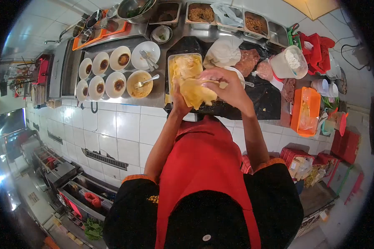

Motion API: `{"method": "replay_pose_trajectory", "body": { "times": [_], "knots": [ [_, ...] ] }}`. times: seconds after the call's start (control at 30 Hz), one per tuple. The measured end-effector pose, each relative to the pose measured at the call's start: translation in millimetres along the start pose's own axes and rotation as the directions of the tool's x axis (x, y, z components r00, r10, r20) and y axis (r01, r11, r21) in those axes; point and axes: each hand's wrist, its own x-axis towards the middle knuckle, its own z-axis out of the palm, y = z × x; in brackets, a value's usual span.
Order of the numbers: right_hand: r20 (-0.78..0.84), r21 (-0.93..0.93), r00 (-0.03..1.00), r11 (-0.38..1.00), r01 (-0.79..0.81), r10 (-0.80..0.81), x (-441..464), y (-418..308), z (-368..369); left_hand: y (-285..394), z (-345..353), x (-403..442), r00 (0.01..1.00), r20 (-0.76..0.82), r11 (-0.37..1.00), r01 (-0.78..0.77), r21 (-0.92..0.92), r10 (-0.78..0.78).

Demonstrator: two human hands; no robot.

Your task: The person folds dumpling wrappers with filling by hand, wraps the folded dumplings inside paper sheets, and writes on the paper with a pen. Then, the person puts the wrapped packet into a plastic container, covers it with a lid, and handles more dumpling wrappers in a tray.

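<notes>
My left hand (179,101) holds thin yellow dough wrappers (195,95) that hang down in front of the red apron. At their upper right edge, my right hand (224,83) has its fingers pinched together on a wrapper; any filling between them is hidden. Just beyond my left hand stands a rectangular tray (169,66) of pale yellow folded dough pieces. A white plate (239,74) with a metal utensil (249,84) is partly covered by my right hand. Pink minced meat (247,61) lies beyond it, beside a white plastic bag (223,50).
Several white bowls (99,86) with dark sauce stand left, near a bowl with a fork (140,84) and a plate of cutlery (156,49). Metal food pans (200,14) line the back. A white tub (284,68) and orange basket (296,112) are on the right.
</notes>
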Motion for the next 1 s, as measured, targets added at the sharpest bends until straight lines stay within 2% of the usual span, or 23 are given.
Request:
{"method": "replay_pose_trajectory", "body": {
  "times": [0.03,0.07,0.13,0.17,0.2,0.27,0.3,0.37,0.4,0.47,0.5,0.57,0.6,0.63,0.7,0.73,0.8,0.93,1.0],
  "knots": [
    [0.052,0.067,0.998,0.997,-0.045,0.042,2,-3,4,-1,-5,3,0.997,0.075,0.999,-0.011,-0.034,0.013],
    [0.106,0.131,0.991,0.987,-0.093,0.079,3,-5,6,-1,-11,3,0.997,0.078,0.999,-0.008,-0.035,0.011],
    [0.068,0.069,0.994,0.994,-0.089,0.084,3,23,19,5,-2,-2,0.934,0.348,0.995,-0.049,-0.088,0.077],
    [0.032,0.008,0.996,0.996,-0.086,0.086,0,39,27,3,-8,-1,0.933,0.351,0.995,-0.048,-0.089,0.076],
    [0.033,0.005,0.996,0.996,-0.084,0.084,-4,50,34,-1,-20,0,0.957,0.286,0.997,-0.024,-0.069,0.043],
    [-0.115,-0.013,0.989,0.995,-0.094,0.092,-14,64,43,-3,-22,-7,0.992,0.121,0.999,0.018,0.029,-0.021],
    [-0.11,-0.017,0.99,0.995,-0.093,0.091,-16,64,42,-4,-16,-5,0.992,0.123,1.0,0.014,0.024,-0.017],
    [-0.191,-0.042,0.979,0.996,-0.079,0.07,-23,62,40,-9,-5,-3,0.98,-0.198,0.889,0.122,0.441,-0.036],
    [-0.188,-0.048,0.98,0.995,-0.082,0.071,-25,66,35,-14,-5,2,0.976,-0.216,0.926,0.069,0.372,0.014],
    [-0.116,0.15,0.935,0.936,-0.318,0.336,-38,81,22,-19,-10,4,0.96,-0.275,0.914,0.073,0.398,0.043],
    [-0.117,0.143,0.933,0.935,-0.323,0.341,-43,92,14,-18,-7,4,0.941,-0.329,0.897,0.076,0.435,0.079],
    [-0.236,-0.119,0.921,0.931,-0.344,0.31,-57,123,-3,-18,-23,7,0.95,-0.294,0.899,0.038,0.437,0.102],
    [-0.237,-0.323,0.938,0.89,-0.322,0.254,-71,143,-12,-18,-34,10,0.953,-0.275,0.897,0.004,0.441,0.131],
    [-0.24,-0.328,0.936,0.887,-0.326,0.256,-78,147,-11,-14,-31,9,0.954,-0.254,0.895,-0.032,0.445,0.16],
    [-0.232,-0.729,0.948,0.607,-0.317,0.216,-94,152,-9,-10,-25,4,0.96,-0.254,0.91,0.001,0.415,0.115],
    [-0.234,-0.73,0.948,0.605,-0.318,0.217,-100,155,-6,-9,-23,3,0.958,-0.251,0.885,-0.006,0.466,0.139],
    [-0.138,-0.761,0.976,0.612,-0.214,0.17,-107,155,0,-9,-19,1,0.955,-0.248,0.856,-0.011,0.517,0.162],
    [-0.163,-0.723,0.969,0.645,-0.246,0.188,-96,136,3,-16,-7,1,0.945,-0.249,0.81,-0.028,0.586,0.213],
    [-0.197,-0.373,0.971,0.906,-0.199,0.133,-87,120,5,-16,7,-3,0.942,-0.233,0.779,-0.046,0.626,0.243]
  ]
}}
